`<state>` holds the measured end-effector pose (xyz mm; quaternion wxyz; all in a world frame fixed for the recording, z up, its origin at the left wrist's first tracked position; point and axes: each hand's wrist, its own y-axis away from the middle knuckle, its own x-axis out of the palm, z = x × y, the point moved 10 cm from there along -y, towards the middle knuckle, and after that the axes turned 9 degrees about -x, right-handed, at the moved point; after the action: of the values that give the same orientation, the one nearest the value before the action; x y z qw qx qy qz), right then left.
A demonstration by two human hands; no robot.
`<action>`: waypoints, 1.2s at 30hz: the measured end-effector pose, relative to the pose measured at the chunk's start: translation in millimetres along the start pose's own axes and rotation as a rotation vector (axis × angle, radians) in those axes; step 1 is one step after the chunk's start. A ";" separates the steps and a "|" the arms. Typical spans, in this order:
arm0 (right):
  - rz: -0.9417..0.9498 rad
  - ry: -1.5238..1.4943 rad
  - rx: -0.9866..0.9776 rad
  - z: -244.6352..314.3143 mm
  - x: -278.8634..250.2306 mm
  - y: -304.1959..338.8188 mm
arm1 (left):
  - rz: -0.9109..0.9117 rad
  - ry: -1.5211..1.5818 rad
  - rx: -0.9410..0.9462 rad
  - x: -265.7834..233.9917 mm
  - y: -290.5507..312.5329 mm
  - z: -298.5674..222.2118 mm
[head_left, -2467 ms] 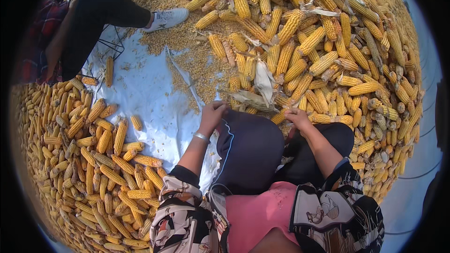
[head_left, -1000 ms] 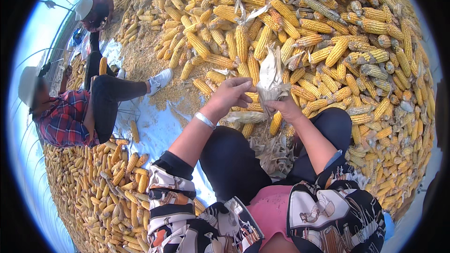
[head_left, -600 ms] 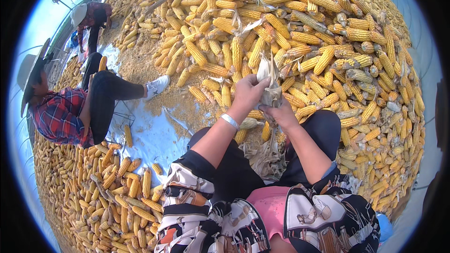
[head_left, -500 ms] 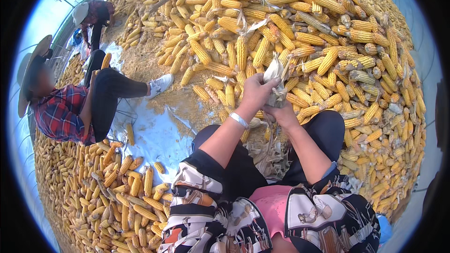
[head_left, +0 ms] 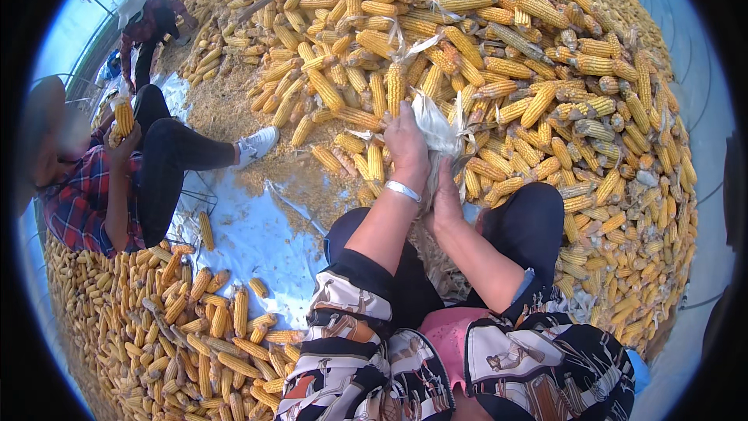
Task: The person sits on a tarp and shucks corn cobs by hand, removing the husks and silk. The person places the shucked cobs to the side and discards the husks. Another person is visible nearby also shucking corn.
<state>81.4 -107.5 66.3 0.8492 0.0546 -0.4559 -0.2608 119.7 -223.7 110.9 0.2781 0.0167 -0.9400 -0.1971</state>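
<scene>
Corn husk [head_left: 438, 126], one, pale, dry and papery, splayed at the top, was up between both hands, just beyond the knees. Left hand [head_left: 407, 144] gripped its left side; right hand [head_left: 446, 193] grasped its lower end, fingers partly hidden. One silvery bracelet [head_left: 403, 191] on left wrist. Two yellow cob piles: left pile [head_left: 199, 335], bigger front pile [head_left: 538, 101]. Farther: two co-workers, seated one [head_left: 89, 206] holding one upright cob [head_left: 124, 118], bent one [head_left: 150, 27] behind.
</scene>
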 end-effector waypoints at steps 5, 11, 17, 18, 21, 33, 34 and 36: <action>0.046 -0.130 -0.034 23.6 12.2 -39.7 | 0.299 0.358 -0.351 18.8 19.0 16.8; 0.194 -0.094 -0.158 70.4 -12.1 -63.4 | 0.799 -0.400 -0.473 38.7 99.4 53.1; -0.014 0.067 0.007 72.2 -16.8 -38.7 | 0.525 -0.704 -0.366 -4.0 61.4 12.2; 0.063 0.036 -0.061 78.6 -1.2 -38.4 | 0.506 -0.822 -0.201 0.6 55.0 1.7; 0.084 -0.029 0.027 68.1 8.2 -34.3 | 0.484 -0.835 -0.135 6.3 46.5 8.0; 0.267 0.631 -0.250 87.2 -10.1 -36.4 | 0.223 -0.804 0.328 6.9 20.3 -16.8; 0.268 0.727 -0.413 96.5 -0.5 -30.2 | 0.146 -0.856 0.375 4.5 18.9 -18.2; 0.276 1.063 -0.788 106.0 25.8 -9.6 | -0.007 -0.947 0.483 1.4 19.1 -22.5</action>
<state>4.1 -113.0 143.6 0.9400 -0.1969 0.1502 -0.2345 131.9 -214.5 136.2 -0.1893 -0.0075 -0.9811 0.0382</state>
